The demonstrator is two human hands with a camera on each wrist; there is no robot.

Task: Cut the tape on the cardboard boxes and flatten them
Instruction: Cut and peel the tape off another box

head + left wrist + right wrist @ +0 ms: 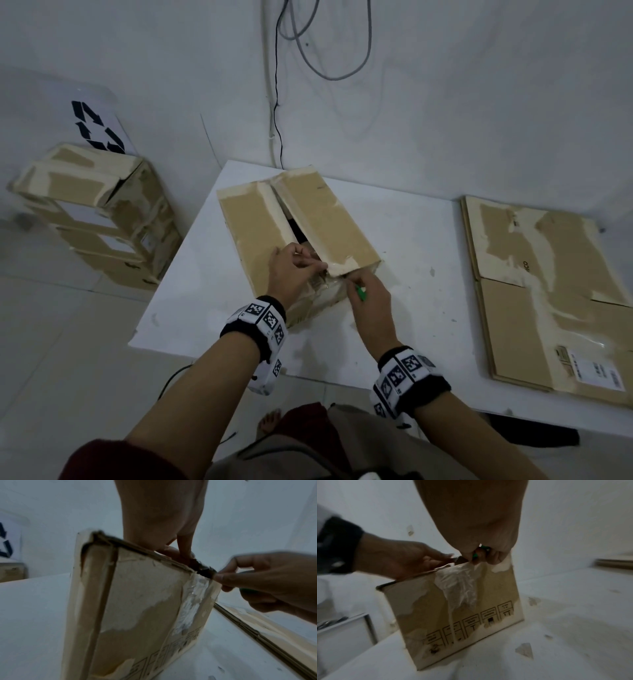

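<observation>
A brown cardboard box (253,226) stands on the white table (421,274), its two top flaps parted along the middle seam. My left hand (294,270) rests on the near end of the left flap, fingers curled at the seam edge. My right hand (368,294) grips a green-handled cutter (360,293) at the near top edge, where crumpled clear tape (458,585) runs down the box's front face (144,601). The blade itself is hidden by my fingers. In the right wrist view the green handle (483,547) shows inside my fist.
A flattened box (555,291) lies on the table's right side. A stack of taped boxes (99,212) sits on the floor at left, under a recycling sign (97,126). Cables (277,102) hang down the wall behind the table.
</observation>
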